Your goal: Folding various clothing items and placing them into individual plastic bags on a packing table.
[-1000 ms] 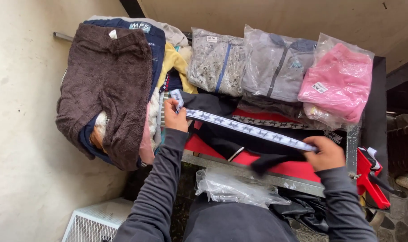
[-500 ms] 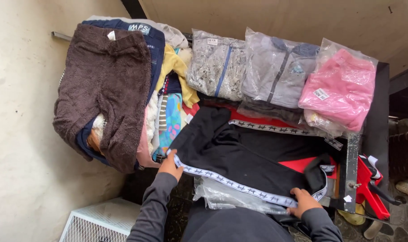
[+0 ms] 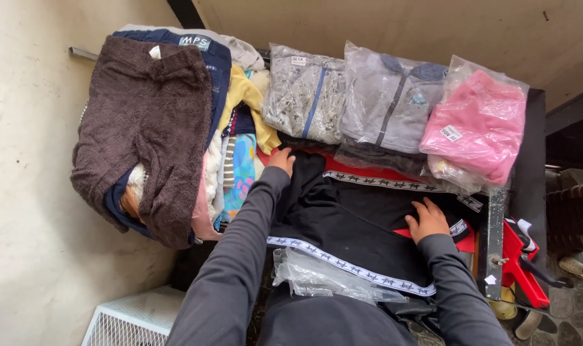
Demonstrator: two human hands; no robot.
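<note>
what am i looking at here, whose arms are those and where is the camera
There is no machine here. The camera sits on a person's head and looks down, so the two grey-sleeved arms coming up from the bottom edge are that person's own.

The left hand lies flat on the far edge of a black garment with a white patterned band, spread over a red one on a table. The right hand presses on the same black garment nearer its right side. Neither hand grips anything; both rest open on the cloth.

Behind lie three bagged garments: a speckled grey one, a plain grey one and a pink one. To the left is a heap of clothes topped by a fuzzy brown piece. An empty clear plastic bag lies near the person.
</note>
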